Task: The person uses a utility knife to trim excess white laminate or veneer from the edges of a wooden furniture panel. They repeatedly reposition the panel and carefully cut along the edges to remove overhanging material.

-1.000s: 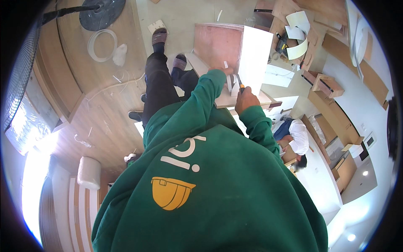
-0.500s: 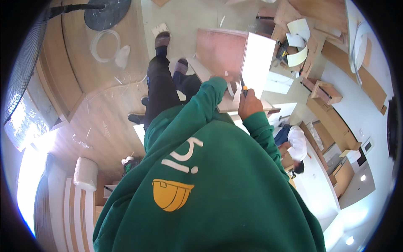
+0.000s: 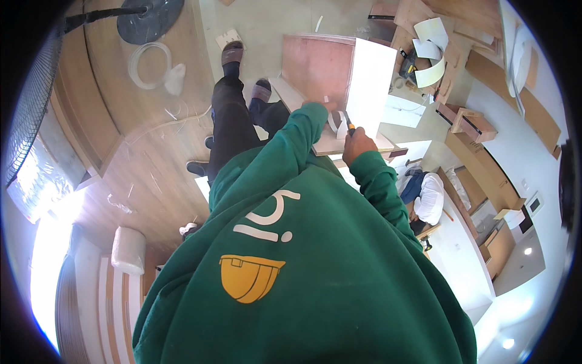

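My right hand is closed around a slim tool with a black and orange handle. Its narrow end points away from me, beside a pale curled strip. Most of my left hand is hidden by the green sleeve; it lies by the strip at the near side of a box-shaped cabinet, and its fingers cannot be made out. The cabinet has a pinkish wooden panel and a bright white side panel. A light board lies beneath my hands.
My sandalled feet stand left of the cabinet. A wooden bench at far right carries curved offcuts and a yellow-black power tool. At right a person in a white shirt bends over. A fan base and coiled white tubing lie far left.
My view has shifted slightly. My right hand has turned a little with the tool, which now sits closer to the curled strip. The person at right has bent further, hiding the head.
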Action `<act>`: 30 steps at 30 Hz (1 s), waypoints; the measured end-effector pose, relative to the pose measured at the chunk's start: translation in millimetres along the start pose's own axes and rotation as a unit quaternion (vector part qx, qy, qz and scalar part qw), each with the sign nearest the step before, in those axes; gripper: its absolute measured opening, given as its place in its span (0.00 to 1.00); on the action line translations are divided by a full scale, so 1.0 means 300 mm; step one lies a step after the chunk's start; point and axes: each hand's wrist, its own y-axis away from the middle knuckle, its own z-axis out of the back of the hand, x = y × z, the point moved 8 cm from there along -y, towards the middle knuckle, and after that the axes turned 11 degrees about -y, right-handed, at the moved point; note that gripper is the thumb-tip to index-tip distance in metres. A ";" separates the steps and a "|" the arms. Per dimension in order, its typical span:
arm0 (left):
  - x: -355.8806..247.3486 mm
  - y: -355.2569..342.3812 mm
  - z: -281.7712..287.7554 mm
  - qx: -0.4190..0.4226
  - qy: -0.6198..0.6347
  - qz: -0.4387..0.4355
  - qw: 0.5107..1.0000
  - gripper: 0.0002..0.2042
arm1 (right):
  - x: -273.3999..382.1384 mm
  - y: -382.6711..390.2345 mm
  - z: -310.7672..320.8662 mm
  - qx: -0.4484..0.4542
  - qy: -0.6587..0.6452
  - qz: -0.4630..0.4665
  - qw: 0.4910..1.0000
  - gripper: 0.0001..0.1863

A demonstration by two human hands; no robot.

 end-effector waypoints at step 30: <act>-0.043 0.217 0.080 -0.106 -0.116 -0.194 0.968 0.27 | -0.003 0.013 0.008 0.019 0.019 -0.007 1.000 0.16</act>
